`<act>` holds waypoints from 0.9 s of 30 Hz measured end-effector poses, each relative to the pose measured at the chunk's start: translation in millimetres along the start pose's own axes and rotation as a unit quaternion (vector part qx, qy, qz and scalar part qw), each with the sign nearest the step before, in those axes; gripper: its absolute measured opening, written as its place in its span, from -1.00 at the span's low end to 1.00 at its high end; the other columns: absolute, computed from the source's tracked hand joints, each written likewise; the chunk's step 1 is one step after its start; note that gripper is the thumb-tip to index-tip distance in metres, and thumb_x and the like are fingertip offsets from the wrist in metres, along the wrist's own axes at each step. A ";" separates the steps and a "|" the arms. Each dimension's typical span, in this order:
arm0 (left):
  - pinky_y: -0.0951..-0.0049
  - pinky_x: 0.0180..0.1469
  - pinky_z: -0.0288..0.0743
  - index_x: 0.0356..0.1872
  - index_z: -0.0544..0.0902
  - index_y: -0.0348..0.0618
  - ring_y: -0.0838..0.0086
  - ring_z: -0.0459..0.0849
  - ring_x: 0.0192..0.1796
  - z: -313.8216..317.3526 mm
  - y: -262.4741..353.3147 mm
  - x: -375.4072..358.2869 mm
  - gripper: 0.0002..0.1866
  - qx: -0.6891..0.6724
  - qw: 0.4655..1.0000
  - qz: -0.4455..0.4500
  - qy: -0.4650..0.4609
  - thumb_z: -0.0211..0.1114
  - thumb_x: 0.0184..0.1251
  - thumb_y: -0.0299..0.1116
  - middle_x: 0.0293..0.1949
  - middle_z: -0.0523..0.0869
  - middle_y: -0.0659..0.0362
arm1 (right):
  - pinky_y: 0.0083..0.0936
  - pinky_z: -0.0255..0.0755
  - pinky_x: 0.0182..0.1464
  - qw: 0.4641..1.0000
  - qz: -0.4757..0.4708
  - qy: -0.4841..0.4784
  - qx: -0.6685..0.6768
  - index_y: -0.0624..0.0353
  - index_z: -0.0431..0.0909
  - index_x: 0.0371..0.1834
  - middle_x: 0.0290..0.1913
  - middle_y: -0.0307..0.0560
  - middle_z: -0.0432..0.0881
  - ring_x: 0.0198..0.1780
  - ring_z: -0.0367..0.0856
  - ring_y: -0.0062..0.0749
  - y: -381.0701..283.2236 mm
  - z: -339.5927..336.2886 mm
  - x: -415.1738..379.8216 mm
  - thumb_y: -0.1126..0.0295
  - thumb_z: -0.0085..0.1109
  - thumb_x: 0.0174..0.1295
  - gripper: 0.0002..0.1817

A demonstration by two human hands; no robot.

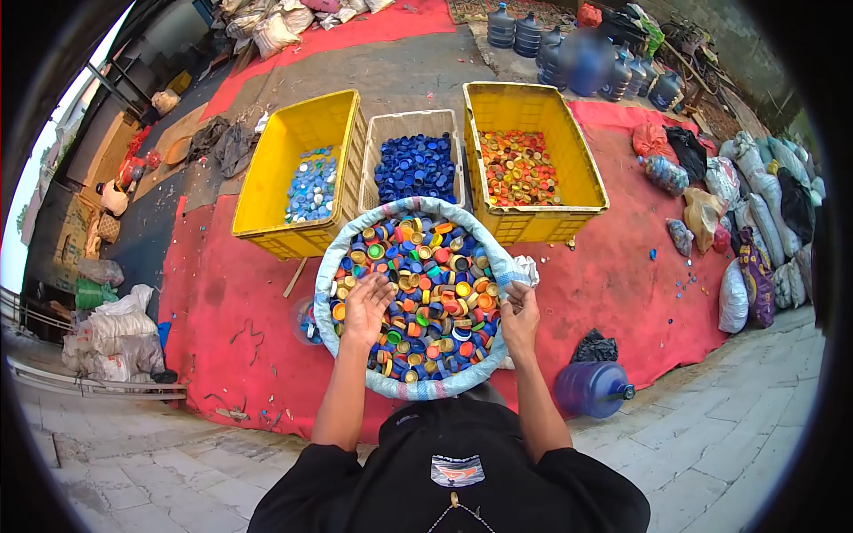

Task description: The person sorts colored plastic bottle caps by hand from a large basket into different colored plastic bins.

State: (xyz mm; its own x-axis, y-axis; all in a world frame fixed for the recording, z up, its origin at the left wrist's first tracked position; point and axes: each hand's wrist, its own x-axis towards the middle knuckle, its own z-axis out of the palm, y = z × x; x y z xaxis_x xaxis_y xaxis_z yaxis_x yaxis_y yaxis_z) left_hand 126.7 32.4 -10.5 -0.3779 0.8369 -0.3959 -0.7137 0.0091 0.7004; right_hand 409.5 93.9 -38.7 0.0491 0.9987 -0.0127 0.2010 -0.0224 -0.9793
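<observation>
A round sack with a rolled light-blue rim point(327, 266) stands in front of me, full of mixed bottle caps point(418, 302) in blue, red, green, yellow and gold. Over the left part of the caps is my left hand point(368, 306), palm up, fingers apart, with nothing seen in it. My right hand point(519, 318) is at the sack's right rim, its fingers bent together; whatever they may hold is too small to make out. Behind the sack, a white crate point(366, 182) of dark blue caps point(416, 167) stands between two yellow crates.
The left yellow crate point(267, 191) holds light blue and white caps; the right yellow crate point(577, 178) holds orange and red caps. A large water bottle point(591, 389) lies at the right on the red mat point(240, 329). Filled sacks point(733, 298) stand far right.
</observation>
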 end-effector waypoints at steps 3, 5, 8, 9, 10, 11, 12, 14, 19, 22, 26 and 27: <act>0.43 -0.11 0.54 -0.11 0.58 -0.15 0.48 0.60 -0.22 -34.2 -10.6 -35.0 -0.82 0.017 0.998 0.020 0.060 0.21 0.36 -0.31 -0.21 0.63 0.19 | -0.22 0.40 0.05 0.965 -0.169 -0.020 -0.200 0.29 0.49 0.03 -0.08 0.08 0.61 -0.03 0.52 -0.04 -2.1 17.2 -27.5 0.59 0.16 0.07 -0.61; 0.45 -0.20 0.52 -0.22 0.57 -0.11 0.53 0.58 -0.30 -38.6 -16.8 -58.7 -0.84 0.019 0.996 0.036 0.083 0.22 0.39 -0.25 -0.29 0.64 0.21 | -0.18 0.36 -0.01 0.945 -0.231 -0.056 -0.223 0.26 0.52 -0.02 -0.15 0.04 0.60 -0.09 0.50 0.00 -5.2 30.7 -38.4 0.59 0.19 0.02 -0.63; 0.50 -0.29 0.49 -0.35 0.59 -0.14 0.58 0.58 -0.41 -42.0 -26.8 -81.4 -0.79 0.003 0.992 0.036 0.117 0.24 0.43 -0.24 -0.39 0.65 0.22 | -0.20 0.35 -0.05 0.927 -0.241 -0.093 -0.271 0.22 0.53 -0.04 -0.20 0.01 0.59 -0.11 0.49 -0.04 -3.5 47.5 -43.2 0.55 0.24 0.02 -0.64; 0.54 -0.31 0.48 -0.32 0.58 -0.15 0.61 0.57 -0.42 -47.5 -31.3 -85.4 -0.81 0.014 0.993 0.033 0.112 0.24 0.43 -0.26 -0.38 0.65 0.23 | -0.20 0.35 -0.05 0.922 -0.251 -0.096 -0.280 0.22 0.53 -0.04 -0.21 0.00 0.59 -0.11 0.49 -0.04 -5.1 52.5 -43.8 0.54 0.25 0.02 -0.63; 0.55 -0.32 0.47 -0.30 0.58 -0.15 0.61 0.56 -0.43 -51.4 -36.1 -89.6 -0.83 0.013 0.993 0.033 0.114 0.23 0.43 -0.28 -0.39 0.65 0.24 | -0.20 0.35 -0.06 0.921 -0.244 -0.101 -0.286 0.22 0.53 -0.05 -0.20 0.01 0.59 -0.11 0.49 -0.05 -8.4 56.0 -43.8 0.47 0.31 0.01 -0.61; 0.56 -0.33 0.47 -0.28 0.58 -0.15 0.62 0.56 -0.43 -53.3 -41.4 -91.6 -0.84 0.013 0.993 0.034 0.116 0.23 0.43 -0.29 -0.39 0.64 0.24 | -0.20 0.35 -0.06 0.918 -0.244 -0.089 -0.300 0.23 0.53 -0.05 -0.20 0.02 0.59 -0.12 0.49 -0.05 -9.4 59.8 -43.3 0.44 0.33 0.00 -0.60; 0.57 -0.33 0.46 -0.26 0.57 -0.16 0.64 0.53 -0.44 -48.4 -41.5 -96.7 -0.86 0.016 0.992 0.036 0.122 0.24 0.43 -0.31 -0.39 0.63 0.25 | -0.20 0.35 -0.06 0.914 -0.244 -0.077 -0.314 0.23 0.53 -0.05 -0.21 0.03 0.59 -0.12 0.49 -0.05 -9.5 63.0 -42.4 0.41 0.36 -0.01 -0.59; 0.58 -0.33 0.45 -0.28 0.56 -0.16 0.65 0.52 -0.44 -49.1 -45.4 -102.1 -0.86 0.033 0.993 0.024 0.111 0.24 0.42 -0.32 -0.38 0.62 0.25 | -0.20 0.34 -0.09 0.906 -0.233 -0.058 -0.349 0.23 0.51 -0.07 -0.24 0.03 0.57 -0.13 0.48 -0.07 -5.7 69.6 -40.0 0.24 0.43 -0.02 -0.52; 0.61 -0.33 0.43 -0.29 0.55 -0.17 0.67 0.50 -0.44 -51.5 -45.9 -101.2 -0.86 0.072 0.994 0.010 0.080 0.24 0.41 -0.34 -0.38 0.62 0.26 | -0.21 0.35 -0.08 0.879 -0.213 -0.020 -0.426 0.24 0.49 -0.08 -0.22 0.05 0.57 -0.13 0.49 -0.05 -14.3 84.6 -36.0 0.09 0.44 0.00 -0.45; 0.62 -0.35 0.42 -0.30 0.55 -0.17 0.68 0.49 -0.46 -49.4 -41.1 -98.7 -0.87 0.078 0.994 0.013 0.073 0.24 0.41 -0.35 -0.39 0.61 0.27 | -0.20 0.33 -0.08 0.873 -0.214 -0.021 -0.437 0.23 0.48 -0.09 -0.21 0.04 0.57 -0.11 0.49 -0.05 -12.8 90.0 -32.3 0.08 0.44 0.00 -0.45; 0.59 -0.31 0.44 -0.23 0.57 -0.16 0.66 0.53 -0.42 -53.7 -40.2 -95.0 -0.92 0.087 0.994 0.010 0.065 0.21 0.42 -0.39 -0.35 0.62 0.25 | -0.16 0.28 -0.05 0.877 -0.201 -0.028 -0.436 0.16 0.49 -0.04 -0.19 0.01 0.54 -0.08 0.47 -0.09 -5.8 91.9 -32.4 0.14 0.42 0.02 -0.50; 0.60 -0.32 0.44 -0.24 0.56 -0.17 0.67 0.52 -0.43 -52.8 -40.8 -94.3 -0.91 0.087 0.994 0.008 0.065 0.22 0.41 -0.38 -0.36 0.61 0.26 | -0.16 0.28 -0.05 0.879 -0.202 -0.030 -0.432 0.15 0.49 -0.04 -0.18 0.01 0.54 -0.07 0.47 -0.09 -4.4 91.3 -32.0 0.16 0.42 0.01 -0.50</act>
State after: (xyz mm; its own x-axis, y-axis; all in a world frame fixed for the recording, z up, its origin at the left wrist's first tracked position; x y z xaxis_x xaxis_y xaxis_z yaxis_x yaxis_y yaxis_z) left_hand 160.4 -75.8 -33.1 -0.4696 0.7594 -0.4502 -0.5984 0.1012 0.7948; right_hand 317.7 66.2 -52.5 -0.2428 0.9334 0.2642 0.8587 0.3335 -0.3891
